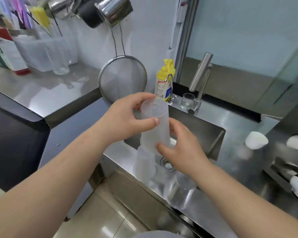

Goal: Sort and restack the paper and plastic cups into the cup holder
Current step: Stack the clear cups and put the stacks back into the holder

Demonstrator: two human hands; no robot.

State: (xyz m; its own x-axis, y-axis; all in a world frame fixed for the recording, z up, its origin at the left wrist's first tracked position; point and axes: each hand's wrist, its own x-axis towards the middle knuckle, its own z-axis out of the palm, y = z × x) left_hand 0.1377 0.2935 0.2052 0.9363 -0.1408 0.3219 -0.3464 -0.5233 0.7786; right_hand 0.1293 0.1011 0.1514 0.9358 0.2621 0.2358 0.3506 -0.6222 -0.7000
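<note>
A stainless steel counter [234, 162] with a sunken sink [201, 134] carries the things. On its near edge stand a frosted plastic cup [144, 164] and a clear plastic cup [178, 190], both upside down. A white paper cup [256, 140] lies tilted at the right, and a small glass [187, 101] and a yellow bottle [164, 81] stand behind the sink.

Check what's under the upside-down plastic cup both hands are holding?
Under the plastic cup, held by the left hand and right hand, another inverted translucent cup stands on the sink edge. Whether they touch is hidden.
</note>
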